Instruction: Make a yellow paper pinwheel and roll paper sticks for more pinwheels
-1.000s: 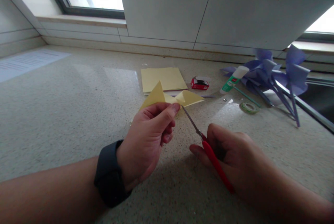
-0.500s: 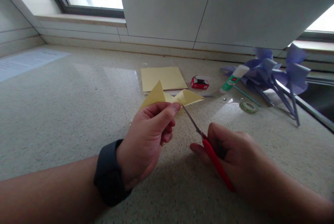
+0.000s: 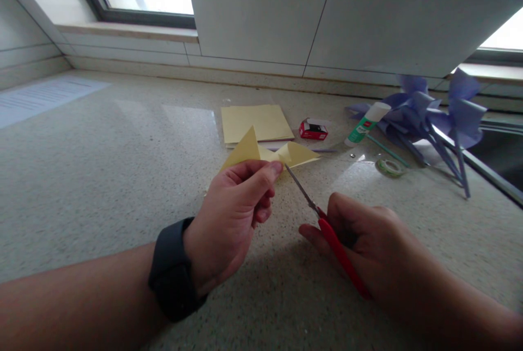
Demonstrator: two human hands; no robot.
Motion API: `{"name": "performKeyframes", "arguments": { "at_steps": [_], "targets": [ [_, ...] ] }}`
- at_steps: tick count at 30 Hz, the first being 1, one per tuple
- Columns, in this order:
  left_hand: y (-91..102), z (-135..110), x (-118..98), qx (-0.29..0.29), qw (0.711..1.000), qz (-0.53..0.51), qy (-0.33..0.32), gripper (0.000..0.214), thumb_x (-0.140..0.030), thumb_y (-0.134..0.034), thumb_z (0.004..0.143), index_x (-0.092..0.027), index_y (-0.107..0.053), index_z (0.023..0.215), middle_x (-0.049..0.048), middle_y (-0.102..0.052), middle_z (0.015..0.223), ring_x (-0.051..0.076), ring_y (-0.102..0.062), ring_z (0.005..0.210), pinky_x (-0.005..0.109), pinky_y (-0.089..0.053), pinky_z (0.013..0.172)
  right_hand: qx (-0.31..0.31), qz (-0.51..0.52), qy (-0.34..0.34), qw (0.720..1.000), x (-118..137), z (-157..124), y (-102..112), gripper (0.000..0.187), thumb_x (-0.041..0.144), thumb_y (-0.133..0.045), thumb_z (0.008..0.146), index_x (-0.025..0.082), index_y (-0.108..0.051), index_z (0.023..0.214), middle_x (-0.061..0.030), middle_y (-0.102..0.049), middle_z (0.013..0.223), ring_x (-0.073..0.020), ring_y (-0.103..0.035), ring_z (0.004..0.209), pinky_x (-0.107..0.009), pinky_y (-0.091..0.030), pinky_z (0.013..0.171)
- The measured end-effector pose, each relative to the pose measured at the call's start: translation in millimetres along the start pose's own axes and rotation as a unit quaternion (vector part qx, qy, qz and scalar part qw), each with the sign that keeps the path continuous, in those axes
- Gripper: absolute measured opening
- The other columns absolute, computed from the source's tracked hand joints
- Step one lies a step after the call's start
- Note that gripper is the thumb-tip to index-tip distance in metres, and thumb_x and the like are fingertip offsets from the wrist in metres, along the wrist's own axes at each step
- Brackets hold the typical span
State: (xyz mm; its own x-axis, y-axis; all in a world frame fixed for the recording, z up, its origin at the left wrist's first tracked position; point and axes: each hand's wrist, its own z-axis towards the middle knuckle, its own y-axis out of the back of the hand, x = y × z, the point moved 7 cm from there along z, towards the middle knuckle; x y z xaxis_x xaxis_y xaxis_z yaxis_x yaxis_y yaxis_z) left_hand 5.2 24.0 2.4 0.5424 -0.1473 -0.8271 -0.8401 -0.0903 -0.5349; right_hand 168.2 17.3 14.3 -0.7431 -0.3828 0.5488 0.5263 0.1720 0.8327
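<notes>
While the left hand pinches a folded yellow paper between thumb and fingers, over the bench, the right hand grips red-handled scissors. The blade tips point at the paper's edge, just beside the left thumb; contact cannot be determined. Behind the paper lies a yellow paper stack, with a red box to its right. Further right: glue stick, tape roll, purple paper pinwheels.

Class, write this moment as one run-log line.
left hand: pinching curled yellow paper | right hand: holding red-handled scissors | scissors tip: near paper, contact unclear
</notes>
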Motion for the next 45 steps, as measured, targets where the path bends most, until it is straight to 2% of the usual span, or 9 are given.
{"name": "performKeyframes", "arguments": {
  "at_steps": [3,9,14,18,24,30,45],
  "targets": [
    [-0.9,0.4,0.6,0.006,1.0,0.004,0.002,0.025,-0.026,-0.076,0.085,-0.015,-0.059,0.07,-0.0058,-0.05,0.061,0.003,-0.035,0.047,0.014,-0.029,0.041,0.01,0.012,-0.001,1.0,-3.3,-0.2,1.2,0.047,0.057,-0.062,0.089,0.023,-0.041,0.064,0.0063,-0.041,0.05,-0.0083,-0.032,0.045,-0.022,-0.025,0.042],
    [1.5,-0.8,2.6,0.009,1.0,0.02,0.012,0.024,-0.026,-0.074,0.085,-0.016,-0.058,0.07,-0.0057,-0.05,0.061,0.003,-0.037,0.046,0.013,-0.03,0.041,0.1,0.125,-0.029,0.987,-20.1,-1.6,3.8,0.046,0.051,-0.071,0.085,0.022,-0.042,0.064,0.0068,-0.04,0.056,-0.008,-0.035,0.049,-0.02,-0.03,0.041],
    [-0.6,-2.1,3.2,0.035,0.998,0.04,0.018,0.023,-0.026,-0.074,0.084,-0.016,-0.059,0.071,-0.0056,-0.049,0.061,0.003,-0.038,0.047,0.013,-0.032,0.042,0.228,0.234,-0.103,0.939,-33.3,-6.3,0.6,0.038,0.045,-0.077,0.08,0.022,-0.048,0.07,0.0076,-0.042,0.059,-0.0075,-0.043,0.047,-0.017,-0.033,0.038],
    [-1.8,-3.7,3.8,0.051,0.996,0.063,0.022,0.024,-0.026,-0.073,0.084,-0.017,-0.057,0.07,-0.0058,-0.047,0.06,0.004,-0.039,0.047,0.014,-0.033,0.042,0.288,0.281,-0.13,0.906,-29.0,-7.9,-0.1,0.035,0.045,-0.076,0.079,0.022,-0.051,0.072,0.0069,-0.046,0.058,-0.0084,-0.045,0.045,-0.017,-0.037,0.037],
    [-2.8,-4.9,4.8,0.064,0.994,0.082,0.02,0.026,-0.025,-0.072,0.084,-0.017,-0.055,0.066,-0.0055,-0.048,0.058,0.005,-0.04,0.047,0.014,-0.033,0.041,0.286,0.285,-0.13,0.906,-22.8,-4.3,5.9,0.043,0.049,-0.077,0.076,0.022,-0.045,0.064,0.0065,-0.046,0.053,-0.0091,-0.045,0.042,-0.018,-0.039,0.035],
    [-2.6,-4.3,4.1,0.069,0.994,0.088,0.015,0.025,-0.024,-0.071,0.084,-0.018,-0.055,0.065,-0.0054,-0.048,0.056,0.005,-0.04,0.046,0.014,-0.034,0.04,0.291,0.277,-0.123,0.908,-24.6,-3.1,6.6,0.041,0.051,-0.076,0.076,0.023,-0.048,0.064,0.0057,-0.047,0.052,-0.0096,-0.045,0.039,-0.019,-0.038,0.033],
    [-3.4,-4.2,6.2,0.075,0.992,0.1,0.025,0.025,-0.026,-0.072,0.084,-0.018,-0.056,0.067,-0.0054,-0.048,0.055,0.005,-0.039,0.045,0.014,-0.033,0.041,0.32,0.287,-0.123,0.895,-33.2,-4.9,0.4,0.034,0.043,-0.076,0.081,0.021,-0.051,0.074,0.008,-0.047,0.058,-0.0069,-0.047,0.042,-0.015,-0.04,0.036]
  ]
}}
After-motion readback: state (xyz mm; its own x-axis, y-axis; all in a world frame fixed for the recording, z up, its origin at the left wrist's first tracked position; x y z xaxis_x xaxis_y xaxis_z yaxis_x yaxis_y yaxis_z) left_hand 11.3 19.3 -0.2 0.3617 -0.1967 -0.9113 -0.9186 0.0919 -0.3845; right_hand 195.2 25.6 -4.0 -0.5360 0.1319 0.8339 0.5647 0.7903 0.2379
